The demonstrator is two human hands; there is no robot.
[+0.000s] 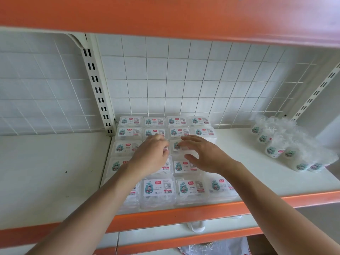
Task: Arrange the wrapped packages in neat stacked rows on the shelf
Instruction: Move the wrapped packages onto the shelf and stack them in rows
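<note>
White metal shelf [257, 162] with an orange lip, backed by a wire grid over tile.

Clear, rectangular wrapped packages [158, 188] with white labels lie flat in a block four across and five rows deep at the shelf's middle. The left hand [149, 157] rests curled on them, grip unclear; the right hand [204, 155] hovers, fingers spread. Round tubs in crinkled plastic [288, 144] sit well apart, right.

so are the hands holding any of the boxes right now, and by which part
Cannot be told for sure. The left hand and right hand lie over the clear plastic labelled boxes in the third row; no closed grip shows.
</note>
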